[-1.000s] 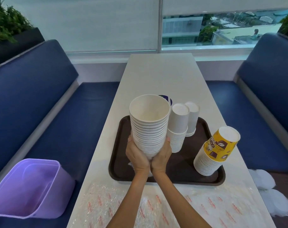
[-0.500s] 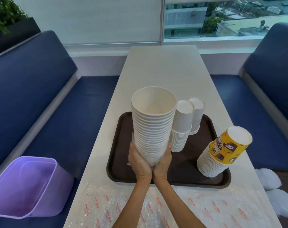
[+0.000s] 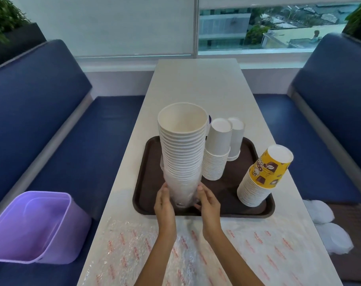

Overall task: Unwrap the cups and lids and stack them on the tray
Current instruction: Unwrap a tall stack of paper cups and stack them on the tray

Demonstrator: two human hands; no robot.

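A tall stack of white cups [image 3: 182, 141] stands mouth-up at the near left of the brown tray [image 3: 141, 189], and both hands flank its base. The left hand [image 3: 164, 203] has its fingers flat along the left side of the stack's foot, and the right hand [image 3: 208, 202] mirrors it on the right, thumb tip touching the clear plastic sleeve [image 3: 180, 195] bunched around the lowest cups. Each hand's grip is loosely spread rather than pressed tight, cupping the base from both sides, probably to keep so tall a column from tipping while the wrap is worked off; whether the stack rests fully on the tray or is partly carried I cannot tell. The sleeve covers only the bottom cups, so the unwrapping of this stack looks nearly done. Just right of it stand two shorter stacks of upside-down white cups [image 3: 216, 149], set close together, likely to leave room. At the tray's near right corner a stack topped by a yellow printed cup [image 3: 267, 168] leans to the right, its foot close to the rim, and could topple if bumped. Crumpled wrapping [image 3: 134, 250] with red print lies on the desk [image 3: 196, 83] on the near side of the tray. A purple bin [image 3: 34, 228] sits on the left bench, handy for waste, and white lids [image 3: 330, 230] lie on the right bench, not yet on the tray.
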